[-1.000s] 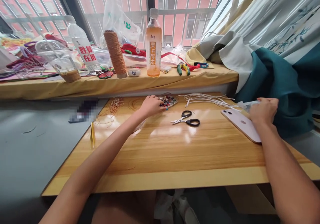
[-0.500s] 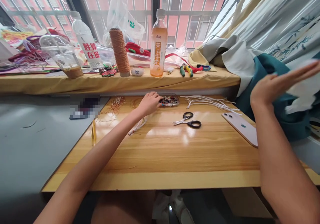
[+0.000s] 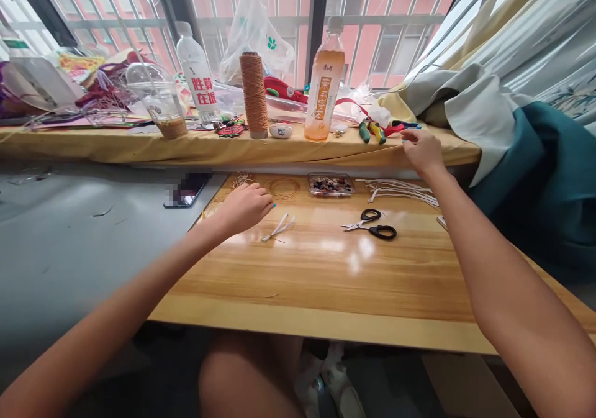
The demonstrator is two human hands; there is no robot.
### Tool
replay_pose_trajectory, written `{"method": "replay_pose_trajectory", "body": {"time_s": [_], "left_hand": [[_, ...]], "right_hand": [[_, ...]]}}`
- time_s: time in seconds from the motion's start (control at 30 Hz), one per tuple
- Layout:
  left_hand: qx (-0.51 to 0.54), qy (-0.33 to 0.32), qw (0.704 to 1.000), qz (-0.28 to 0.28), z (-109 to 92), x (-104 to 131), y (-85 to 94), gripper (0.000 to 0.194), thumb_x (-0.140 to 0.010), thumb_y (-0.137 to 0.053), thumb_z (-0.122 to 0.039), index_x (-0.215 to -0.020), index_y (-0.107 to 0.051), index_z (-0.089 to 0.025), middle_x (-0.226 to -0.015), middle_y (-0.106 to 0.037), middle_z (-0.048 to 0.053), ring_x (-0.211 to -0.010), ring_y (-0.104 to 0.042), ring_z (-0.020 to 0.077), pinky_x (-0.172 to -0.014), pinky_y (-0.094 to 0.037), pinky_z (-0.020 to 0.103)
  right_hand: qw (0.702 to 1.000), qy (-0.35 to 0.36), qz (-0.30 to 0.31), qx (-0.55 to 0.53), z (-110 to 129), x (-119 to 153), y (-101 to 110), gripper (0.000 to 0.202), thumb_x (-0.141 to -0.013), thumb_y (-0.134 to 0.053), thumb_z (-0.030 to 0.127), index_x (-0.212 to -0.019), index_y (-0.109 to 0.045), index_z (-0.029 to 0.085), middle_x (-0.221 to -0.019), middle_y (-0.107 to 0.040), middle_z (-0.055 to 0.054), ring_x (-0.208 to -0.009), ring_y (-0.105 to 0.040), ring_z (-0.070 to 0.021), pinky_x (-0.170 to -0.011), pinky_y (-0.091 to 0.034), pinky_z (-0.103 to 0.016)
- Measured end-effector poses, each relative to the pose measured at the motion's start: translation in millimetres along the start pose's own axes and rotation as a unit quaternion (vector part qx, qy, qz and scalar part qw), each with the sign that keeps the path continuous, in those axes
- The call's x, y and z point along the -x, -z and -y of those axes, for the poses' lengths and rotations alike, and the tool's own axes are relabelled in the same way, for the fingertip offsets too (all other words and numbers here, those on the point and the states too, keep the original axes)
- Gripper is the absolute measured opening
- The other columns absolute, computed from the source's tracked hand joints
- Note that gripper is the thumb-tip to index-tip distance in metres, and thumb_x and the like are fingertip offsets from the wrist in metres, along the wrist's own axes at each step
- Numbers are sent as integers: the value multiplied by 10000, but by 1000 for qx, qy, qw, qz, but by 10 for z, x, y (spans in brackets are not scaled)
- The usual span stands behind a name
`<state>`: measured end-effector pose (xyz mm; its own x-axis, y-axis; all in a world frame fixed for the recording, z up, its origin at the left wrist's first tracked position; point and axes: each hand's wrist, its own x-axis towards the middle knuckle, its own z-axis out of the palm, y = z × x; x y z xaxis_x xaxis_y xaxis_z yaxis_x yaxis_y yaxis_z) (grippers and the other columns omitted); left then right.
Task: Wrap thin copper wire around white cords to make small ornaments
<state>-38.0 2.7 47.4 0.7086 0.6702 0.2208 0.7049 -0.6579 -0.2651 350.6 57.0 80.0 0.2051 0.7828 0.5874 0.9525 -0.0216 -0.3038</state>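
My left hand (image 3: 248, 208) hovers over the left part of the wooden table, fingers bent and drawn together; whatever is in them, if anything, is hidden. Beside it lie a coil of thin wire (image 3: 285, 189) and a short bent white cord (image 3: 279, 227). At the window ledge, my right hand (image 3: 423, 151) reaches forward with thumb and fingertips slightly apart. Its tips are beside the red handles (image 3: 395, 129) of a tool, and I cannot tell whether they touch. Just left of them are green-and-yellow-handled pliers (image 3: 372, 131).
Black-handled scissors (image 3: 372, 224), a clear box of beads (image 3: 331, 185) and white cords (image 3: 400, 192) lie on the table. A dark phone (image 3: 189, 191) is at left. On the ledge stand a tea bottle (image 3: 325, 86), a brown thread spool (image 3: 254, 95), a water bottle (image 3: 198, 73) and a cup (image 3: 167, 120).
My left hand has drawn back from the bead box toward the left. My right hand has swung in from the far right to the ledge near the pliers. The view has turned slightly left.
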Motion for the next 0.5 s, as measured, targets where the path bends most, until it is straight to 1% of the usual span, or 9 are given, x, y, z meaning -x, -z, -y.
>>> {"method": "replay_pose_trajectory", "body": {"time_s": [0.07,0.13,0.2,0.27,0.33,0.37,0.43,0.47,0.5], "left_hand": [[-30,70,995,64,41,240,-35,311,-829,-329,-275,-723,-593,-148,-760,-603,85,-797,-523,200,-682,-379,301],[-59,174,975,126,36,462,-99,272,-798,-389,-284,-763,-587,-102,-789,-587,140,-818,-522,245,-634,-392,306],[-76,259,954,130,-13,642,-170,295,-814,-343,-254,-828,-568,-63,-818,-563,178,-826,-517,269,-598,-400,311],[-84,306,941,113,-89,766,-223,331,-832,-285,-247,-884,-542,-45,-860,-541,196,-820,-509,278,-558,-406,312],[-98,333,934,89,-169,839,-239,328,-832,-252,-203,-910,-525,-38,-898,-518,205,-811,-499,277,-527,-407,304],[-105,334,933,79,-208,860,-234,320,-825,-240,-163,-907,-524,-40,-901,-512,203,-810,-495,273,-523,-407,300],[-114,303,944,68,-285,874,-204,311,-802,-230,-86,-882,-529,-54,-892,-510,186,-826,-486,265,-550,-415,298],[-118,280,951,64,-326,866,-184,308,-792,-235,-63,-870,-533,-61,-889,-511,177,-846,-480,264,-575,-419,299],[-120,258,957,60,-371,846,-162,301,-784,-245,-50,-861,-536,-66,-891,-511,171,-870,-473,265,-600,-422,300]], "right_hand": [[999,28,-29,21,13,74,-48,330,-737,-367,80,-1039,-500,83,-1043,-533,-143,-984,-459,-205,-862,-336,-340],[996,58,-62,33,74,218,-134,359,-719,-408,111,-1074,-463,89,-1096,-477,-154,-1046,-406,-244,-881,-315,-393],[993,60,-101,27,220,443,-227,397,-726,-415,142,-1117,-412,79,-1130,-427,-174,-1078,-362,-279,-886,-293,-450],[989,75,-130,4,471,732,-300,397,-751,-371,141,-1143,-384,79,-1120,-414,-175,-1083,-345,-283,-888,-285,-476],[980,177,-75,-43,813,1048,-354,371,-784,-334,146,-1147,-396,102,-1086,-445,-157,-1056,-374,-259,-888,-308,-452],[962,263,-14,-66,998,1200,-381,349,-795,-343,165,-1132,-423,119,-1065,-469,-146,-1037,-392,-246,-886,-325,-429],[898,417,112,-87,1346,1453,-446,321,-818,-371,243,-1113,-464,156,-1097,-488,-119,-1052,-394,-225,-898,-333,-394],[866,468,153,-91,1490,1543,-487,325,-826,-377,288,-1106,-477,158,-1102,-497,-112,-1043,-405,-214,-884,-348,-373],[853,482,176,-92,1606,1603,-532,331,-833,-371,315,-1100,-487,156,-1101,-508,-104,-1028,-418,-205,-870,-359,-354]]}}
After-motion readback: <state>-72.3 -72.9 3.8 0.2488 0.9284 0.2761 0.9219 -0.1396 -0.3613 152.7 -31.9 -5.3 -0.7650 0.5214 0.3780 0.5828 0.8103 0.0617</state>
